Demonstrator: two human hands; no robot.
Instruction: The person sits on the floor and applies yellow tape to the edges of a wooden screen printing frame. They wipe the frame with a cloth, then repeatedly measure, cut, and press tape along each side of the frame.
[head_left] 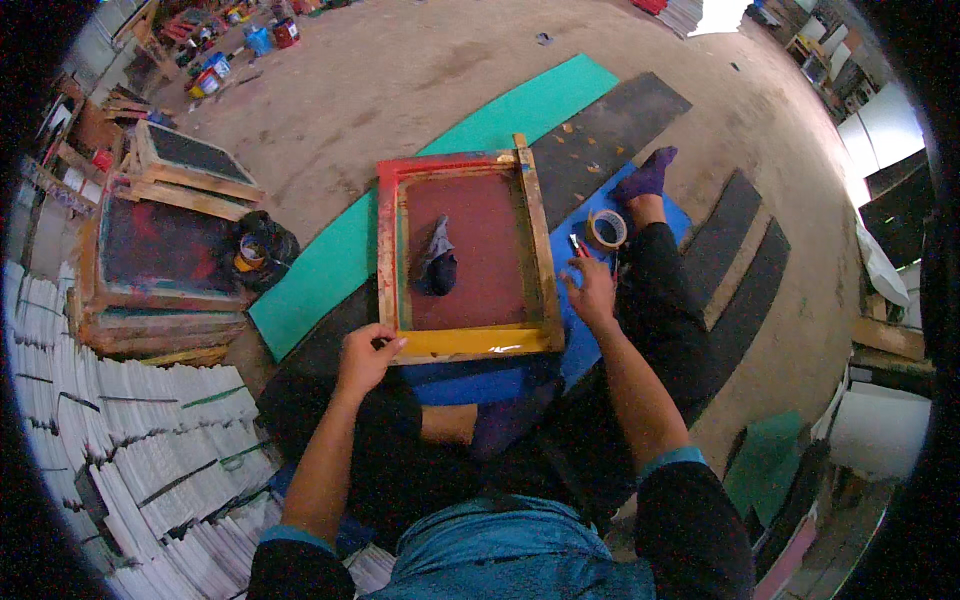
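Note:
A wooden screen-printing frame (466, 166) with dark red mesh lies on a blue mat (600, 270) in front of me. A crumpled dark cloth (437, 262) rests on the mesh. My left hand (365, 358) grips the frame's near left corner, beside a strip of yellow tape along the near edge. My right hand (593, 290) hovers with fingers spread over the blue mat just right of the frame, near a small red-handled tool (575, 243) and a roll of tape (607, 229).
A stack of similar wooden frames (160, 260) stands to the left, with a dark pot of ink (256, 250) beside it. Piles of white printed sheets (130, 440) fill the lower left. Green (330, 270) and black mats (610, 125) lie on the dirt floor. My legs stretch right.

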